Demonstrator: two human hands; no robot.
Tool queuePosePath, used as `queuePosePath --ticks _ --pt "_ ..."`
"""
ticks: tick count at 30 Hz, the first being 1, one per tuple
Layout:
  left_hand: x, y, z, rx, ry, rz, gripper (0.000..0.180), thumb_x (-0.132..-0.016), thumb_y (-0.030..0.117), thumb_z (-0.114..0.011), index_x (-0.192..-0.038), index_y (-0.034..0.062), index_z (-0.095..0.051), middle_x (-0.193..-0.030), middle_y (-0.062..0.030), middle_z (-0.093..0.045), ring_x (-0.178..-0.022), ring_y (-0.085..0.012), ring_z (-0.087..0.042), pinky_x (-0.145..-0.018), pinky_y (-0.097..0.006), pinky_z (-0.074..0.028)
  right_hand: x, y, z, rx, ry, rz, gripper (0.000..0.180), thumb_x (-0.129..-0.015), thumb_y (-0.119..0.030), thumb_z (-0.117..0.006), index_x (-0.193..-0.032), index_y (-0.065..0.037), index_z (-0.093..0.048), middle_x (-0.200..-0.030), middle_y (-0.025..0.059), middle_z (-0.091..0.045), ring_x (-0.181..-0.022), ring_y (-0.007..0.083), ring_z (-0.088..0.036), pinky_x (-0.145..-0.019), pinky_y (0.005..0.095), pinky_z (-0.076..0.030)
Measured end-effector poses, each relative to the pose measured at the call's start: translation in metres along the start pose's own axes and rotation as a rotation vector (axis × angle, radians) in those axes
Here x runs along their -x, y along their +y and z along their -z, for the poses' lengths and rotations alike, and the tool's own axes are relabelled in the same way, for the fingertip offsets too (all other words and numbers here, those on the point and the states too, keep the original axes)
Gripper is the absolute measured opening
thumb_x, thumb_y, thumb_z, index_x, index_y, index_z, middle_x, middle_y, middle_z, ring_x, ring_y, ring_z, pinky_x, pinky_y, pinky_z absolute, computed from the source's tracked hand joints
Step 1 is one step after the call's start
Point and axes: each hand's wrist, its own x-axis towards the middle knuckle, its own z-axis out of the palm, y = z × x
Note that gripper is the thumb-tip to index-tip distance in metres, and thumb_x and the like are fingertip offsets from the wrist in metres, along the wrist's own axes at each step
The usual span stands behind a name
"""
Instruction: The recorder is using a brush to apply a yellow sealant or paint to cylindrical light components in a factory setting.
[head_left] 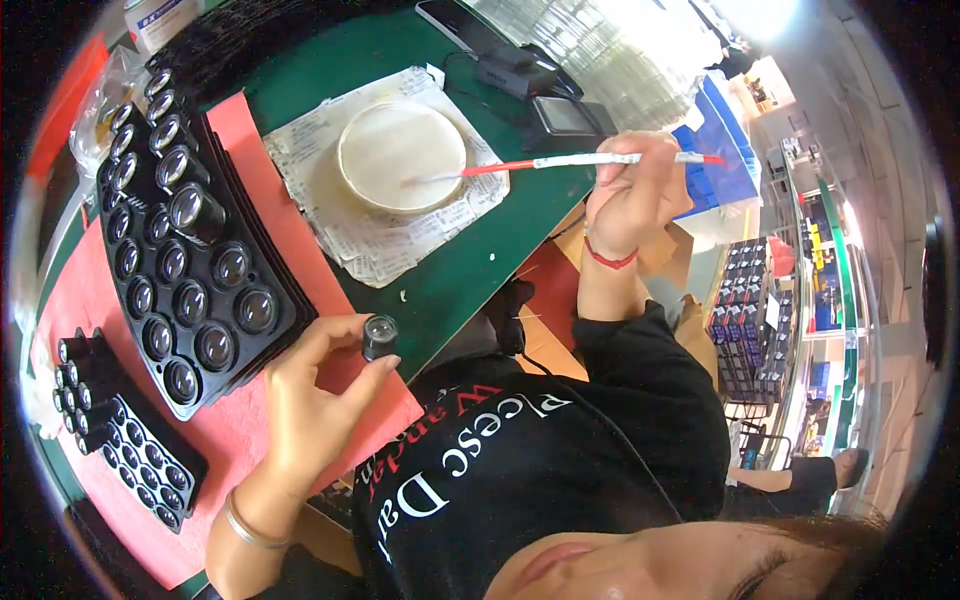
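Fabric of the wearer's black shirt (pixel 640 430) fills the near edge. Just beyond it, the left hand (pixel 318 395) pinches a small black cylinder (pixel 380 340) between thumb and forefinger, opened only as wide as the part, palm hollow; gripped by its sides, the cylinder has its glassy top left uncovered. The right hand (pixel 640 185), raised near the right edge of the green table (pixel 300 75), curls its fingers closely on a long red-and-white stick (pixel 575 160). Gripping well back from the tip seems to keep the hand clear of the round dish (pixel 395 210), where the tip lies over pale contents; blur hides whether it touches them.

The dish sits on layered paper (pixel 370 250), probably shielding the tabletop. To its left, pink cloth (pixel 160 545) lies under a black tray (pixel 222 290) and a smaller tray (pixel 196 462), likely as padding. Lens-topped cylinders (pixel 195 212) sit in the larger tray's round cups, a spacing that would save their faces from rubbing; some stand higher. Farther back lie a phone-like device (pixel 460 25) and a black box (pixel 515 70). Past the table are a blue container (pixel 720 125) and, deeper in the room, stacked goods (pixel 745 325).
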Motion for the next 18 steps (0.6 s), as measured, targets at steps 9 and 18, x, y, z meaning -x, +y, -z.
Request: queuePosePath --ticks 9,18 --pt "0.003 0.01 0.003 0.285 0.039 0.19 0.025 -0.073 0.005 -0.066 -0.091 -0.0059 -0.053 -0.084 -0.0065 -0.061 -0.078 -0.0087 -0.056 -0.072 -0.022 -0.045 0.022 0.012 0.027 -0.632 0.067 -0.406 0.022 -0.09 -0.025 -0.043 -0.088 -0.004 -0.052 -0.069 0.0023 -0.052 -0.061 0.0109 -0.044 -0.055 0.0234 -0.034" --pt "0.007 0.004 0.005 0.414 -0.005 0.209 0.023 -0.075 0.006 -0.065 -0.091 -0.0038 -0.052 -0.084 -0.0051 -0.061 -0.077 -0.0061 -0.055 -0.07 -0.02 -0.045 0.033 0.026 0.043 -0.732 0.103 -0.59 0.017 -0.088 -0.024 -0.048 -0.085 -0.007 -0.051 -0.076 0.0012 -0.055 -0.064 0.01 -0.05 -0.058 0.0229 -0.041"
